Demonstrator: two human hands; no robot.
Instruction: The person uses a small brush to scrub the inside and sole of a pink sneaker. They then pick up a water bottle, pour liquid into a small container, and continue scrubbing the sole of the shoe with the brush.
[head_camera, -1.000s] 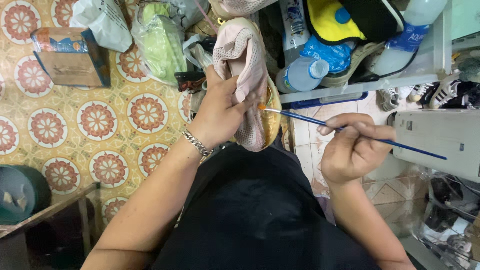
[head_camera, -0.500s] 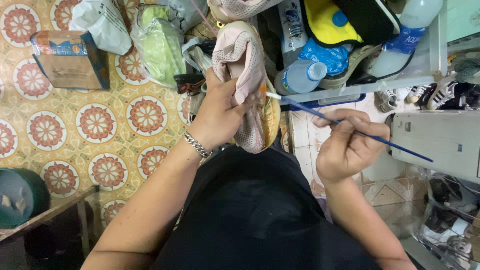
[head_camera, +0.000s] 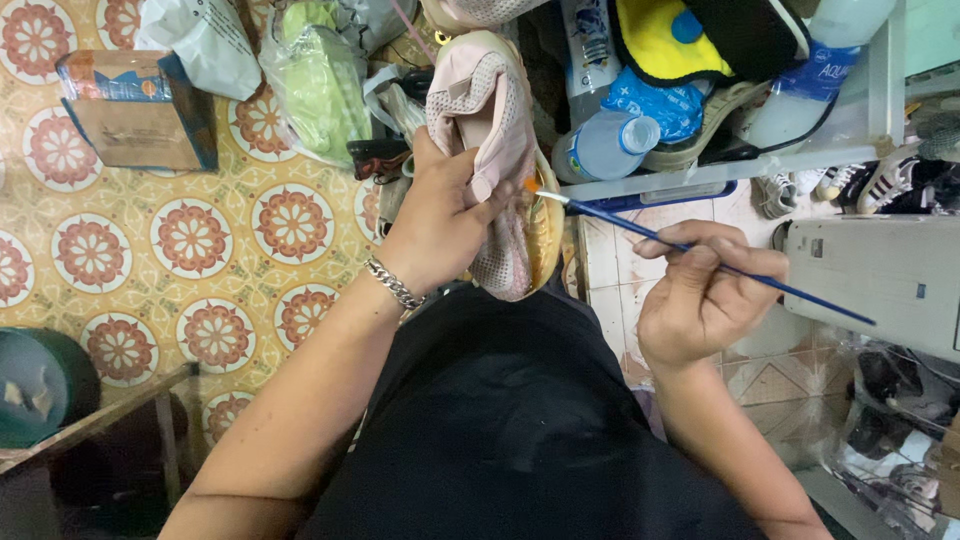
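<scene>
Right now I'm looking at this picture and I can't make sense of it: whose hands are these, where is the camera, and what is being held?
There is no machine here. A person wears a camera on the head, looking down past a dark shirt at their own two bare hands. The left hand, with a metal bracelet at the wrist, grips a pale pink mesh shoe. The right hand holds a thin blue paintbrush whose orange tip sits at the shoe's edge. Below lies a patterned tile floor with a cardboard box and plastic bags. Ahead, a shelf carries plastic bottles.
</scene>
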